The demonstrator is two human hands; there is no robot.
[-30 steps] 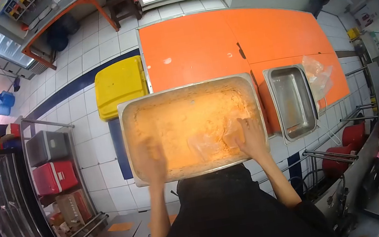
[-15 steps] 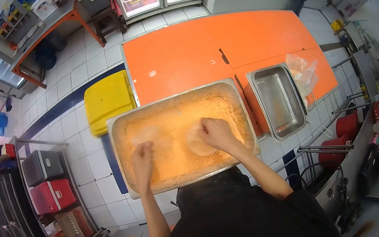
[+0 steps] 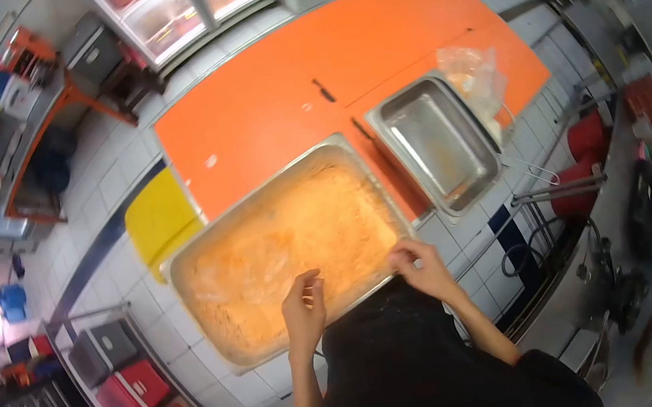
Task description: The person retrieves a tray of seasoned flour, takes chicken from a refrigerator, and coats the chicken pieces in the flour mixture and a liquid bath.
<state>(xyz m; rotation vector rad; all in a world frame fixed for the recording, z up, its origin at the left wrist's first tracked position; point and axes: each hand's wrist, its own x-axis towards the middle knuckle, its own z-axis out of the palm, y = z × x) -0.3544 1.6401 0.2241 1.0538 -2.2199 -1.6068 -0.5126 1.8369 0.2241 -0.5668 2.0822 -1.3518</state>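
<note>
A large metal tray (image 3: 199, 343) holds a layer of orange powder (image 3: 320, 221). Clear plastic or thin, pale pieces (image 3: 247, 267) lie in the powder at the left part of the tray. My left hand (image 3: 304, 309) is over the tray's near side, its fingers curled and apart, with nothing seen between them. At the tray's near right corner is my right hand (image 3: 421, 267), fingers bent close to the rim; the fingertips are blurred, and anything they hold is too small to make out.
An orange table (image 3: 269, 110) stands ahead, with a deep metal pan (image 3: 441, 147) and a plastic bag (image 3: 473, 82) at its right. A yellow lidded bin (image 3: 160, 217) is beyond the tray's left end. Shelving (image 3: 153, 350) stands at the left.
The view has turned, so the tray looks tilted. My right hand has moved from over the powder to the near right corner; my left hand has moved right. The pale pieces now lie at the left.
</note>
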